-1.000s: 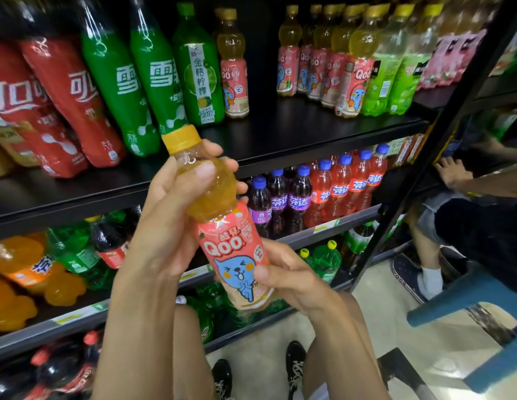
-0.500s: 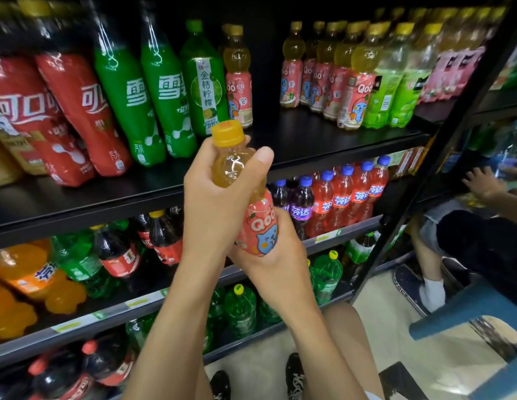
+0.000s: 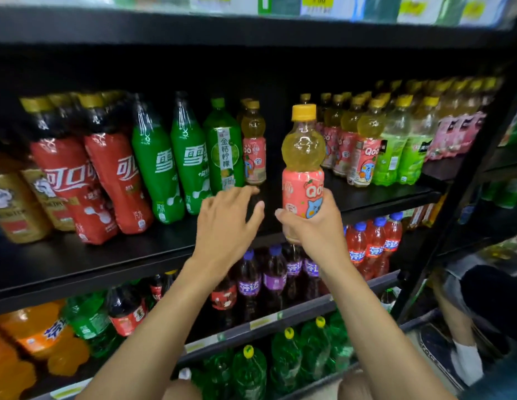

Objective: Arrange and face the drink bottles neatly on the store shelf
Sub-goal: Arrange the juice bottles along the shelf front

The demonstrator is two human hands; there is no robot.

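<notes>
My right hand [image 3: 315, 226] grips the lower part of a Qoo bottle [image 3: 303, 157] with a yellow cap and a pink label, held upright in front of the black shelf [image 3: 107, 255]. The label faces me. My left hand [image 3: 225, 223] is off the bottle, fingers spread, reaching toward the gap on the shelf just left of it. A single Qoo bottle [image 3: 253, 145] stands at the back of that gap. A row of Qoo bottles [image 3: 364, 145] stands to the right of the gap.
Red cola bottles [image 3: 87, 174] and green soda bottles [image 3: 170, 160] lean on the shelf's left. Pale green bottles [image 3: 395, 151] stand right of the Qoo row. Purple and red Fanta bottles [image 3: 367, 246] fill the shelf below. Another person [image 3: 488, 307] crouches at lower right.
The bottle rose to shelf height and now stands upright. My left hand let go of its neck and reaches toward the shelf. Only my right hand holds it. The camera tilted up.
</notes>
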